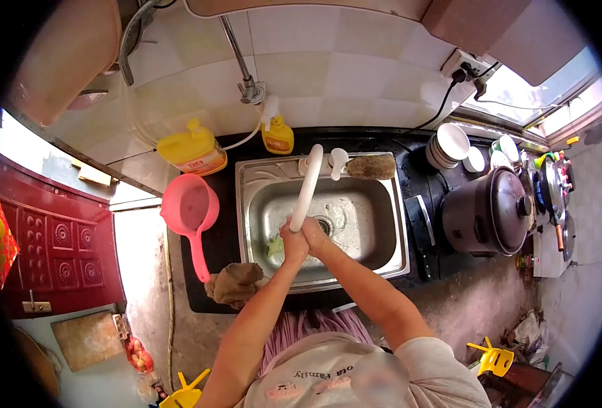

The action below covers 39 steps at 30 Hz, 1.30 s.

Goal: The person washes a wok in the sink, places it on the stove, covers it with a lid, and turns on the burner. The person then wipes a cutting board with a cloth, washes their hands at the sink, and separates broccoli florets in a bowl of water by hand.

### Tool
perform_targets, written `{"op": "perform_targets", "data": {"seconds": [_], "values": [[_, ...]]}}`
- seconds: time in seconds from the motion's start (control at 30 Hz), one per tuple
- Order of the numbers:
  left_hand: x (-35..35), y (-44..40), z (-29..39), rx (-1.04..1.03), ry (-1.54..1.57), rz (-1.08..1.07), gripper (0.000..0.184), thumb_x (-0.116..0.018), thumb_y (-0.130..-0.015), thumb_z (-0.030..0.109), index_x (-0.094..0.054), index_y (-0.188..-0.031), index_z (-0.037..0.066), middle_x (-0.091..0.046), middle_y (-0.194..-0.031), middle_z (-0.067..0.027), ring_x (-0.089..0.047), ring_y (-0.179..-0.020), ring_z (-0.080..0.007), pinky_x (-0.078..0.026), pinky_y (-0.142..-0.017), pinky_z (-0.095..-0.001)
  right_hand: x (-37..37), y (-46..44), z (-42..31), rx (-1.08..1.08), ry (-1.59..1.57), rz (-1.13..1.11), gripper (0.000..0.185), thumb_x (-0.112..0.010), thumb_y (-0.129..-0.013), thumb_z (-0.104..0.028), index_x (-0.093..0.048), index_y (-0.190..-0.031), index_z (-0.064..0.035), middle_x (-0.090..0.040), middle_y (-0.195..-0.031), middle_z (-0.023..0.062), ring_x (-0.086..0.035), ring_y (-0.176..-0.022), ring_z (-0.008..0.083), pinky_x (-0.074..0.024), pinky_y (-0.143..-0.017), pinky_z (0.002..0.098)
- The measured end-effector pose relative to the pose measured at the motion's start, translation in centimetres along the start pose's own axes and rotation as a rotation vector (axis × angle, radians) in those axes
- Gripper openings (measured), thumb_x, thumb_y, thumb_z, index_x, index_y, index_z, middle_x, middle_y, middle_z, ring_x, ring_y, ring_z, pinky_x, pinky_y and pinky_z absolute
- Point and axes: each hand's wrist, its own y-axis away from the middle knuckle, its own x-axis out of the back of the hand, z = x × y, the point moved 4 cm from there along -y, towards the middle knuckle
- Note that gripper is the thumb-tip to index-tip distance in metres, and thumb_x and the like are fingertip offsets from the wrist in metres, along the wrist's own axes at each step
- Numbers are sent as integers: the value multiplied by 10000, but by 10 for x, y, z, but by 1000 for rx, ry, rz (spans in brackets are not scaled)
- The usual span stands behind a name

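Observation:
Directly beneath the white faucet spout (pixel 308 187), my left hand (pixel 293 246) and my right hand (pixel 316 236) are pressed together over the sink. Both look closed, their fingers curled inward and partly covered by the spout. Whether anything is between them I cannot make out. Around them is the stainless steel sink (pixel 376 234), its basin wet near the drain (pixel 324 224). Some pale green leafy scraps (pixel 274 245) lie in the basin left of my hands. Behind the spout are a white faucet handle (pixel 339 162) and a brown scrubbing pad (pixel 372 166) on the sink's rim.
A pink dipper (pixel 191 204) and a brown cloth (pixel 236 284) are on the left counter. A yellow jug (pixel 193 149) and yellow pump bottle (pixel 278 137) stand behind. Right of the sink are a knife (pixel 426 220), a rice cooker (pixel 481 214) and stacked bowls (pixel 448 144).

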Motion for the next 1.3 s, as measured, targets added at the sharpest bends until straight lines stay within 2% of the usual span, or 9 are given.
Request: {"op": "perform_targets", "data": {"seconds": [0.1, 0.2, 0.3, 0.5, 0.6, 0.7, 0.9, 1.1, 1.3], "values": [[-1, 9, 30, -108, -186, 18, 331, -427, -948, 218, -583, -829, -50, -644, -738, -218, -655, -716, -295, -480, -630, -402, -2, 6, -13, 663, 1137, -43, 391, -640, -767, -337, -595, -1052, -74, -639, -923, 237, -608, -923, 389, -465, -783, 468], [2, 13, 46, 58, -168, -122, 258, -536, -919, 194, -607, -981, -46, -614, -891, -44, -571, -810, -135, -471, -691, -270, -5, 7, -20, 484, 1191, -108, 481, -639, -772, -373, -554, -1135, -69, -629, -969, 257, -606, -939, 384, -450, -812, 484], [6, 4, 20, -236, -413, -98, 213, -501, -881, 166, -560, -949, -27, -642, -838, -236, -641, -796, -365, -488, -655, -440, 0, -7, 8, 10, 77, 82, 258, -524, -853, -202, -593, -942, 31, -633, -887, 126, -608, -755, 221, -490, -686, 353], [12, 20, 57, -176, -933, -352, 351, -574, -809, 184, -493, -1103, 10, -650, -880, -215, -628, -862, -378, -499, -682, -459, 3, -5, 6, -57, 196, 105, 218, -647, -819, -254, -626, -860, -41, -605, -708, 50, -564, -661, 124, -465, -577, 293], [16, 19, 61, -214, -909, -293, 198, -609, -749, 146, -626, -879, -2, -623, -743, -231, -613, -743, -410, -494, -592, -473, 7, -12, 1, 45, 663, 160, 376, -526, -843, -267, -606, -995, 68, -654, -873, 195, -638, -798, 277, -485, -735, 383], [14, 19, 65, -62, -1036, -416, 365, -570, -815, 235, -519, -1105, 19, -656, -894, -202, -628, -865, -385, -451, -846, -492, -15, 15, -39, 56, 950, 141, 339, -565, -802, -254, -639, -977, 26, -661, -864, 224, -660, -825, 302, -491, -744, 378], [14, 15, 52, -419, -1318, -502, 443, -523, -829, 352, -546, -1196, 104, -621, -1096, -145, -473, -1191, -377, -26, -1055, -636, -27, 36, -64, 326, 1183, 44, 285, -562, -813, -224, -642, -978, -5, -658, -881, 219, -644, -846, 355, -496, -769, 398], [19, 21, 58, -587, -1480, -547, 485, -545, -808, 367, -517, -1236, 141, -449, -1327, -82, -284, -1310, -410, -13, -1041, -658, -44, 52, -50, 526, 1368, -296, 302, -581, -851, -296, -602, -991, -29, -629, -936, 215, -596, -877, 405, -474, -774, 436], [34, 7, 17, -330, -791, -496, 238, -552, -793, 177, -574, -1010, 82, -624, -927, -179, -598, -872, -384, -474, -744, -469, -39, 66, -68, 529, 1528, -347, 448, -606, -825, -383, -572, -1095, -27, -573, -1106, 194, -543, -1031, 385, -460, -842, 444]]}}
